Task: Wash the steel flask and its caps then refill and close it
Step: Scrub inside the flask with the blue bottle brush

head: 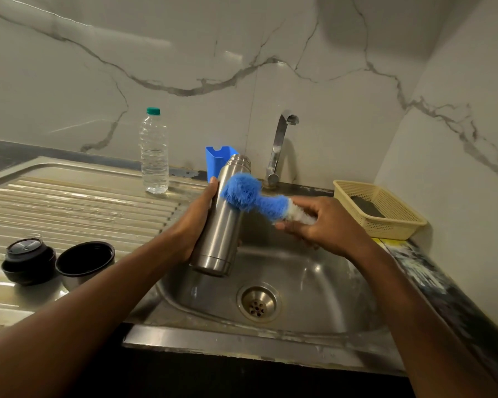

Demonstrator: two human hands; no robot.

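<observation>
My left hand (194, 222) grips the open steel flask (222, 239) around its middle and holds it upright, slightly tilted, over the sink basin (314, 282). My right hand (319, 222) holds a blue and white bottle brush (250, 195) by its white end. The brush's fluffy blue head presses against the flask's upper side. Two dark caps stand on the drainboard at the left: an inner stopper (26, 259) and an upturned cup cap (85, 261).
A clear water bottle (154, 153) with a green lid stands at the back of the drainboard (69, 196). A blue holder (217, 160) and the tap (279, 142) are behind the flask. A cream basket (385, 222) with a dark sponge sits right of the sink.
</observation>
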